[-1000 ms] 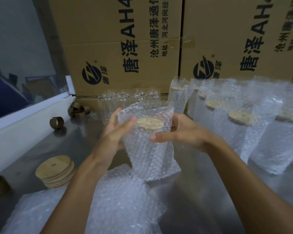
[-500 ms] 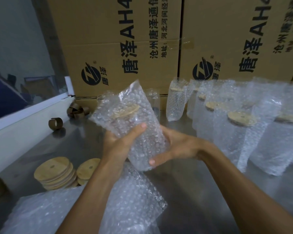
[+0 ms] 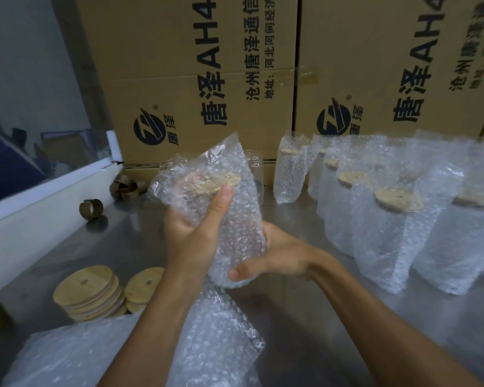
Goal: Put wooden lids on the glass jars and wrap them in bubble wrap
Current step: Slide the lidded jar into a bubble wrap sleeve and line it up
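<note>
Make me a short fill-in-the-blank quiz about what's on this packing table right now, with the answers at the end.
1. Both hands grip a jar wrapped in ____ wrap.
2. The left hand has its thumb against the jar's ____ lid.
3. The spare lids lie stacked at the table's ____ side.
4. The right hand holds the jar at its ____ end.

Answers: bubble; wooden; left; bottom

table: dull brushed metal | lids: matt pale wood | wrap: glossy clear plastic | boxes: matt cardboard
</note>
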Demonstrator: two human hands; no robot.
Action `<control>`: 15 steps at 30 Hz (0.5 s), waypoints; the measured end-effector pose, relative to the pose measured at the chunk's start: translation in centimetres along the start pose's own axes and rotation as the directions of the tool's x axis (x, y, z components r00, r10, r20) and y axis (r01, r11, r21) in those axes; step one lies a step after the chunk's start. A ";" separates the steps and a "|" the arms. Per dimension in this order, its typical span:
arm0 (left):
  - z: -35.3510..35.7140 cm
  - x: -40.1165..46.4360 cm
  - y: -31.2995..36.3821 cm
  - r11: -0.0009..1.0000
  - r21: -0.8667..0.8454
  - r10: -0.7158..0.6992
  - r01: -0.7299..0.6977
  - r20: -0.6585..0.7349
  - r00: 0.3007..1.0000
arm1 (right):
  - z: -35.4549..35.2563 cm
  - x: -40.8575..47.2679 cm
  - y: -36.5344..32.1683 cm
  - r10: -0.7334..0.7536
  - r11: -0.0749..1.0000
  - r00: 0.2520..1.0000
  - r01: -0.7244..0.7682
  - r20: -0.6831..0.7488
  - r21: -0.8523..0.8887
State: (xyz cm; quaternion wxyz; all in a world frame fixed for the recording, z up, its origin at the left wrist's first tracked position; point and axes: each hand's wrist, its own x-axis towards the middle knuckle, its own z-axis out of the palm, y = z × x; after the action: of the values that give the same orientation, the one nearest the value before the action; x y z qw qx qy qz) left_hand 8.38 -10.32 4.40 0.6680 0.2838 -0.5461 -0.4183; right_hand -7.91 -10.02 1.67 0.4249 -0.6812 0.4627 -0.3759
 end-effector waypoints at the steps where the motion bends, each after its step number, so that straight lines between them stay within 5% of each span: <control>1: 0.1 0.0 0.1 1.000 -0.002 0.030 -0.030 0.005 1.000 | 0.1 0.1 0.0 0.001 1.000 1.000 -0.001 0.001 0.006; 5: 0.4 0.0 -0.3 0.998 0.016 0.064 -0.064 0.000 0.998 | 0.2 0.2 0.3 -0.006 1.000 1.000 0.006 0.012 0.014; 10: 0.0 0.0 -2.3 0.976 0.215 -0.002 -0.020 0.106 0.994 | 0.6 0.2 2.8 0.028 0.985 0.978 0.008 -0.207 0.171; 15: -0.8 -0.8 -6.9 0.786 0.600 -0.279 0.148 0.132 0.951 | -0.4 0.7 6.4 0.073 0.991 0.780 0.011 -0.621 0.130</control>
State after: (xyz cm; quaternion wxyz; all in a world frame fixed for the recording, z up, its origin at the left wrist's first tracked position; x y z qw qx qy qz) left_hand 7.39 -13.02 -1.97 0.4342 0.4883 -0.6803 -0.3319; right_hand -10.06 -12.14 -4.05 0.2961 -0.4823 0.5636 -0.6017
